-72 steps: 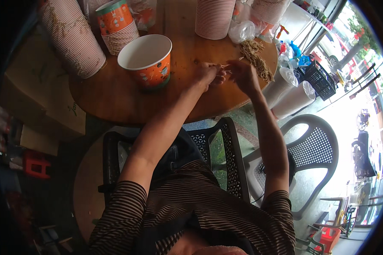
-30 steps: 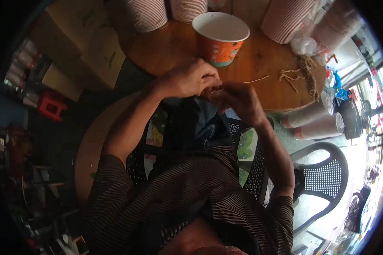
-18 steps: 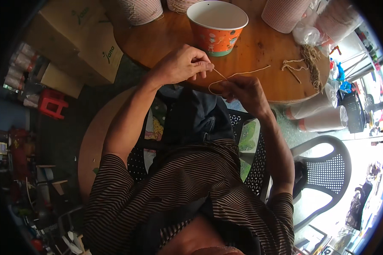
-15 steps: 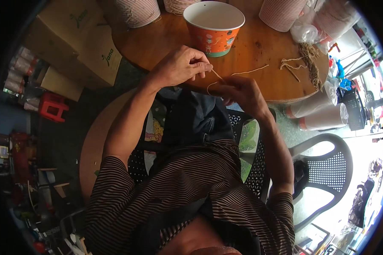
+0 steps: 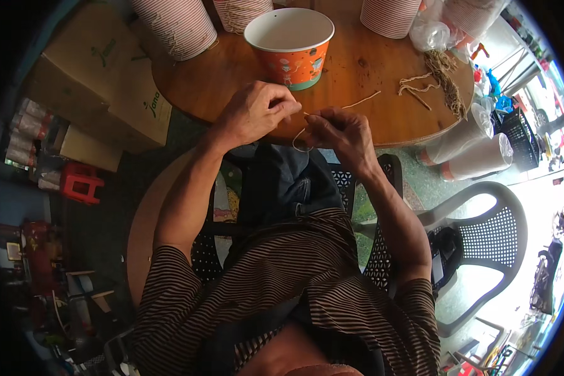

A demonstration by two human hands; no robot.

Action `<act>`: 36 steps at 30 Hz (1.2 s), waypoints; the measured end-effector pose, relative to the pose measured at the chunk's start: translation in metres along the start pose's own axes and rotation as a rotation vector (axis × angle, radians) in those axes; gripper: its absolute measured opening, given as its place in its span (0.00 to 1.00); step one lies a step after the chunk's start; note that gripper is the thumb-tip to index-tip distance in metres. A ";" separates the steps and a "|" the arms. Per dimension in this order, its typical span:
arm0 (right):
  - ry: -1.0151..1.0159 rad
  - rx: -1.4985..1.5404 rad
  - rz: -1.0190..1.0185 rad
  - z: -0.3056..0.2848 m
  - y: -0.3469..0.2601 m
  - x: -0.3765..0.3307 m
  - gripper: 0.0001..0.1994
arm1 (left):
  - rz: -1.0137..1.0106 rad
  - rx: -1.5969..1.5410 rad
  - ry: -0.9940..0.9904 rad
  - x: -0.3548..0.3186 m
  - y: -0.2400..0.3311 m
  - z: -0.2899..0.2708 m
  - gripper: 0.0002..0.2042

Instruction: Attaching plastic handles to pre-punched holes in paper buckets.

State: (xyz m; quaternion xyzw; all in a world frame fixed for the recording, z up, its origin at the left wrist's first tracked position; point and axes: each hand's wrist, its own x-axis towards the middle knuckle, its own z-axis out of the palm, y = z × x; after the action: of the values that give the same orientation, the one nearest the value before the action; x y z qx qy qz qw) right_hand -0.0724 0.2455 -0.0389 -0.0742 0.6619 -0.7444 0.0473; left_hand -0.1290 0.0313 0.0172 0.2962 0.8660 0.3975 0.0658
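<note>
My left hand [image 5: 257, 114] is closed, its thumb and fingers pinched together at the table's near edge. Facing it, my right hand [image 5: 344, 135] pinches a thin tan string [image 5: 299, 145], which hangs in a small loop below the fingers. A short bit of string shows between the two hands' fingertips; the rest is hidden in the fingers. The string's other end lies on the table beyond my right hand. Just past my hands stands an upright orange paper bucket [image 5: 288, 66] with a white inside and a green base.
Stacks of paper buckets [image 5: 178, 28] line the round wooden table's [image 5: 232, 66] far side. A tangle of string [image 5: 443, 81] lies on the right, near plastic-wrapped stacks. Cardboard boxes [image 5: 116, 88] and a red stool [image 5: 81, 183] are left; a grey plastic chair [image 5: 492, 241] is right.
My hands have come closer together, and the straight length between their fingertips has become shorter. My right hand has turned. The whole view has shifted slightly.
</note>
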 end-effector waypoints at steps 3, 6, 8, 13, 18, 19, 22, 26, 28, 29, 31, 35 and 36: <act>0.085 0.026 0.044 -0.003 -0.006 0.000 0.14 | 0.164 0.215 0.422 0.008 0.004 -0.004 0.09; 0.172 0.121 -0.036 -0.009 -0.003 0.008 0.13 | 0.404 0.609 0.685 0.030 0.017 -0.017 0.16; 0.179 0.115 -0.057 -0.007 -0.009 0.012 0.13 | 0.439 0.598 0.646 0.048 0.006 -0.022 0.17; 0.199 0.201 -0.122 -0.005 -0.018 0.016 0.14 | 0.192 0.413 0.354 0.056 0.008 -0.018 0.15; 0.222 0.191 -0.159 0.000 -0.017 0.013 0.14 | 0.243 0.312 0.340 0.025 0.037 -0.008 0.14; 0.223 0.174 -0.160 0.001 -0.016 0.011 0.14 | 0.227 0.276 0.318 0.020 0.041 -0.007 0.14; 0.210 0.145 -0.178 0.005 -0.015 0.006 0.15 | 0.232 0.198 0.323 0.011 0.041 -0.002 0.12; 0.208 0.128 -0.178 0.007 -0.012 0.002 0.15 | 0.206 0.192 0.298 0.004 0.041 0.001 0.13; 0.214 0.054 -0.180 0.006 -0.012 0.002 0.15 | 0.215 0.197 0.286 0.004 0.042 0.004 0.14; 0.214 0.054 -0.176 0.006 -0.012 0.001 0.15 | 0.212 0.195 0.284 0.004 0.042 0.004 0.14; 0.240 0.069 -0.192 0.007 -0.013 0.000 0.13 | 0.211 0.213 0.284 0.004 0.042 0.005 0.15; 0.262 0.038 -0.191 0.008 -0.013 0.000 0.14 | 0.219 0.220 0.289 0.003 0.042 0.006 0.14; 0.267 0.033 -0.194 0.008 -0.012 0.001 0.14 | 0.221 0.226 0.291 0.003 0.041 0.006 0.14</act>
State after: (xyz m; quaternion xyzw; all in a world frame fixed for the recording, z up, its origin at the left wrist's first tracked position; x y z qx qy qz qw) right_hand -0.0716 0.2389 -0.0256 -0.0374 0.6398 -0.7594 -0.1121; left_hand -0.1098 0.0579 0.0436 0.3345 0.8675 0.3414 -0.1377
